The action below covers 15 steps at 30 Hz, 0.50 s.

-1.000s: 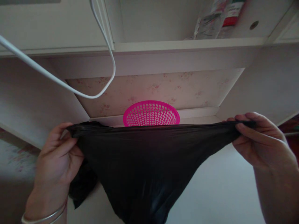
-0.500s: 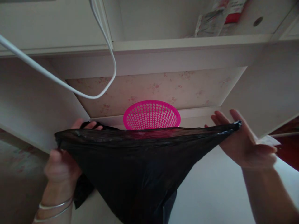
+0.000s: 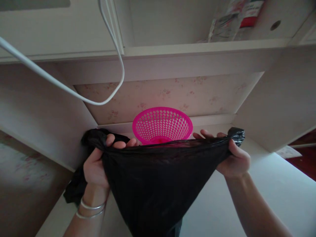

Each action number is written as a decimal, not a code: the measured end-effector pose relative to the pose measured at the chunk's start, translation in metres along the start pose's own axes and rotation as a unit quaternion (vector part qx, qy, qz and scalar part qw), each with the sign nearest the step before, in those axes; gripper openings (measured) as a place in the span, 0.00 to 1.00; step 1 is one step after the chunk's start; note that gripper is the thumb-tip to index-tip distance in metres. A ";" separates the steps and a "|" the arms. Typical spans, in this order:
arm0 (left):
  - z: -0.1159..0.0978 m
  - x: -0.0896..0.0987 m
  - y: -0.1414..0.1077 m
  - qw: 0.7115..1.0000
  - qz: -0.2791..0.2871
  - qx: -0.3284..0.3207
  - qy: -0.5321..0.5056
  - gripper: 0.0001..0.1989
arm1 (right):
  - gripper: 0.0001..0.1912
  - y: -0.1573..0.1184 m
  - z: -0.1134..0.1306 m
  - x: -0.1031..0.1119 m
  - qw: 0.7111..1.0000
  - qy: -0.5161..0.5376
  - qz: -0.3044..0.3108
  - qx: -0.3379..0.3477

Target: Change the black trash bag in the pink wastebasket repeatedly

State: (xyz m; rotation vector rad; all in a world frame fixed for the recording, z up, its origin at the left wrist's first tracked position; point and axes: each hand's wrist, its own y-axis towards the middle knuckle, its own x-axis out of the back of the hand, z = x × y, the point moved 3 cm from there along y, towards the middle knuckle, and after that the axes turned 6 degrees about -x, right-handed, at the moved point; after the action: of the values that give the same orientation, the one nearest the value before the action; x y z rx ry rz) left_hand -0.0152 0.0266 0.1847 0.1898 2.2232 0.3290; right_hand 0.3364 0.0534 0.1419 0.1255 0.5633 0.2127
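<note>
A black plastic bag hangs stretched between my two hands, its top edge pulled nearly level. My left hand grips the left corner between thumb and fingers; two silver bangles circle that wrist. At the right corner, my right hand pinches the plastic, and a bunched end pokes out past the thumb. Just behind the bag's top edge stands a pink perforated basket, its lower part hidden by the bag. More crumpled black plastic lies behind and left of my left hand.
A white cable loops down at the upper left. Above is a white shelf with clear and red-labelled packages at its right. White panels flank both sides, with flowered wallpaper at the back and a white surface below.
Both hands have moved inward, bringing the bag's corners closer together. The right hand's fingers were spread against the bag and have now closed on it. The left hand has also tightened its hold.
</note>
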 end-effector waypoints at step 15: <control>0.086 -0.041 0.002 0.940 -0.061 0.144 0.305 0.24 | 0.26 -0.015 -0.035 -0.083 0.939 -0.086 0.263 -0.202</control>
State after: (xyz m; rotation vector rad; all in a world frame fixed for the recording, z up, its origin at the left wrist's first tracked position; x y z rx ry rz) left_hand 0.0773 0.0329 0.1641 0.1130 2.8812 -0.0222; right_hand 0.2515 0.0216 0.1526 -0.1093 0.2911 0.8266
